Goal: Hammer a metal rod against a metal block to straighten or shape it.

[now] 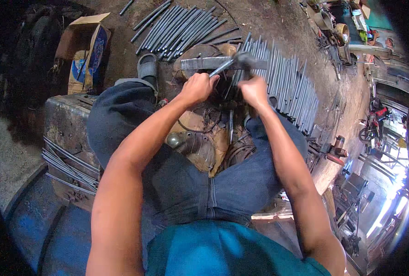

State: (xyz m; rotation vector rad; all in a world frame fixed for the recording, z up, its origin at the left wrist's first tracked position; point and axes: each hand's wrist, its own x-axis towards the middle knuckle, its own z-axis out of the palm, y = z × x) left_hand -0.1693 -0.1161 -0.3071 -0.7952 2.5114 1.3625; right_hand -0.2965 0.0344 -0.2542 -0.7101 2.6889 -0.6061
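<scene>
My left hand (197, 87) is closed around a grey metal rod (222, 68), which slants up to the right over a flat steel bar (197, 63). My right hand (254, 92) grips a hammer, its dark head (246, 60) blurred and close to the rod's far end. Whether the hammer touches the rod I cannot tell. Most of the hammer's handle is hidden by the hand. The steel bar lies crosswise on a brown, rounded block, between my knees and the rods on the ground.
Loose metal rods lie in two groups, one ahead (179, 32) and one to the right (289, 85). An open cardboard box (78, 60) stands at left, above a worn metal block (66, 119) with thin rods against it. A sandal (147, 69) is near my left knee. Tools and clutter fill the far right.
</scene>
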